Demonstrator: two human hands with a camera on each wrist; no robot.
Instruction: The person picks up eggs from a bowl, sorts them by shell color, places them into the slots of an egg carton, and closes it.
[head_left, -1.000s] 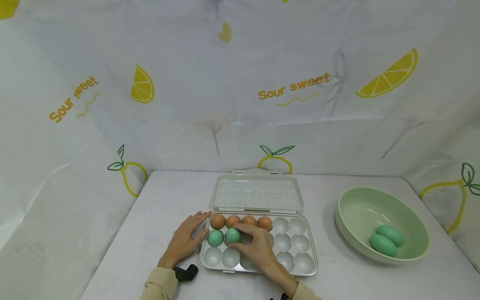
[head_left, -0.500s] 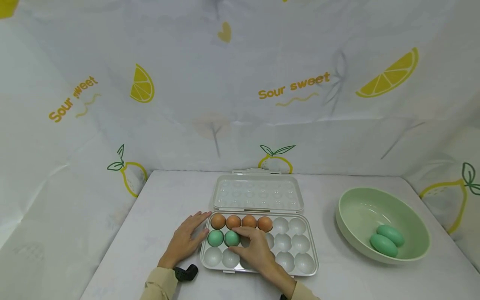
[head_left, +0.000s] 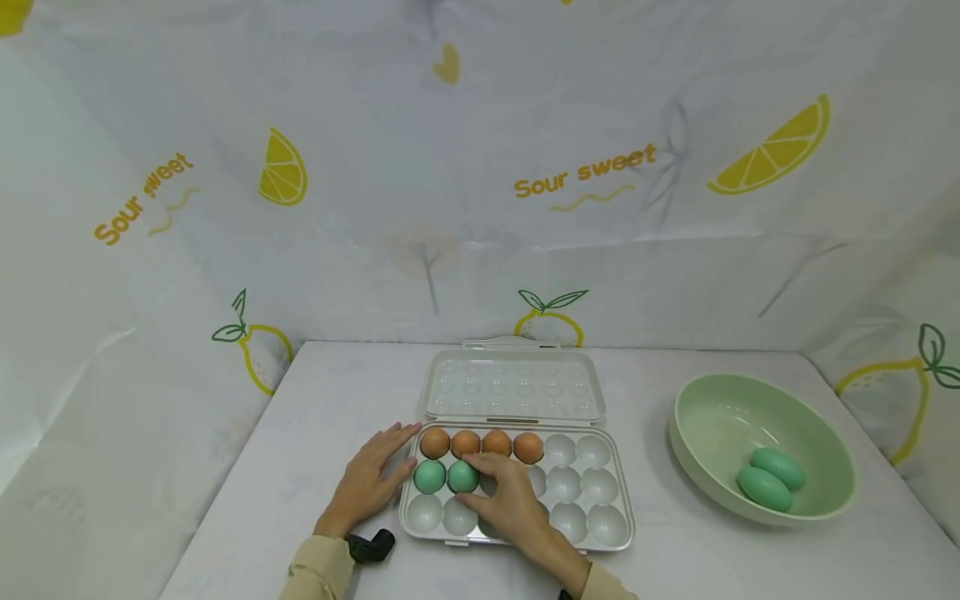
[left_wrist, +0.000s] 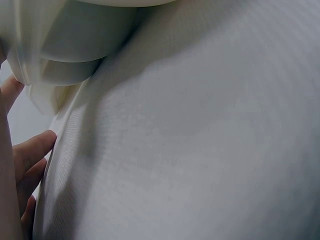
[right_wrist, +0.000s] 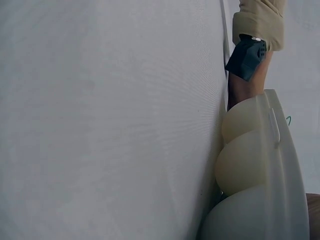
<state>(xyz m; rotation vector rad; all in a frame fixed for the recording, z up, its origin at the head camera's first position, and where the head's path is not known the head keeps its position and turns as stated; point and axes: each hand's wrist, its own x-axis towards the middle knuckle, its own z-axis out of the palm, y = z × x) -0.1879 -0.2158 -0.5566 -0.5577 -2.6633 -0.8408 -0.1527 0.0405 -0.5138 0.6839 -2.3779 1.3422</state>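
An open clear egg carton (head_left: 600, 533) lies on the white table, its lid (head_left: 515, 387) folded back. Four brown eggs (head_left: 481, 442) fill the left of the back row. Two green eggs sit in the middle row. My right hand (head_left: 471, 481) pinches the second green egg (head_left: 460, 477), which sits in its cup beside the first green egg (head_left: 429, 476). My left hand (head_left: 392, 454) rests flat on the table with straight fingers against the carton's left edge. In the left wrist view, fingertips (left_wrist: 31, 150) lie beside the carton's underside (left_wrist: 75, 45).
A light green bowl (head_left: 720, 417) stands at the right with two more green eggs (head_left: 771, 479) inside. Lemon-print cloth walls close in the back and sides. The right wrist view shows the carton's side (right_wrist: 250, 165) and the other arm's sleeve (right_wrist: 260, 20).
My right hand has lowered the second green egg into its cup in the middle row and stays on it. The left hand has not moved.
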